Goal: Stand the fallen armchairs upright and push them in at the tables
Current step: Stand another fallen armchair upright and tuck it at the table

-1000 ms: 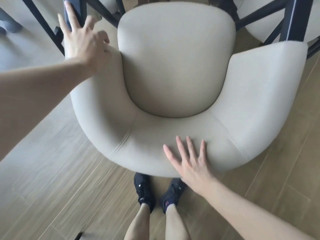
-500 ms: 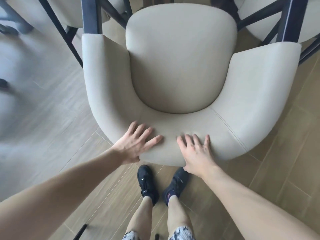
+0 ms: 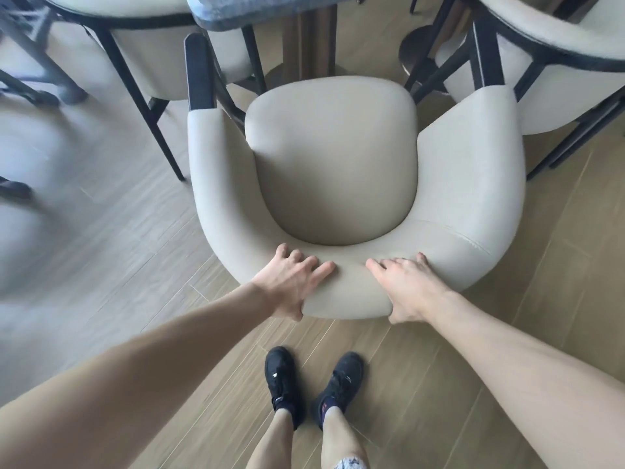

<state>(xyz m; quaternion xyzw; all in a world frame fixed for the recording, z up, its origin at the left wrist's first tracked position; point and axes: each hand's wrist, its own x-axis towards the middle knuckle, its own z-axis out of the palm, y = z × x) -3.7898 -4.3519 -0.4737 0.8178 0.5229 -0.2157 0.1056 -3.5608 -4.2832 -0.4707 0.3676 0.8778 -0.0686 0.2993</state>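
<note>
Both hands grip the curved back of the beige armchair [image 3: 334, 170]: left hand [image 3: 291, 286] and right hand [image 3: 406, 286] lay spread fingers over its top edge, thumbs hooked beneath. It stands upright facing the grey table [image 3: 263, 11].

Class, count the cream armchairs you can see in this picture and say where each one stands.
3: one armchair in the middle, with both hands on its backrest; a second armchair at upper left; a third armchair at upper right. Others may lie outside the frame.
</note>
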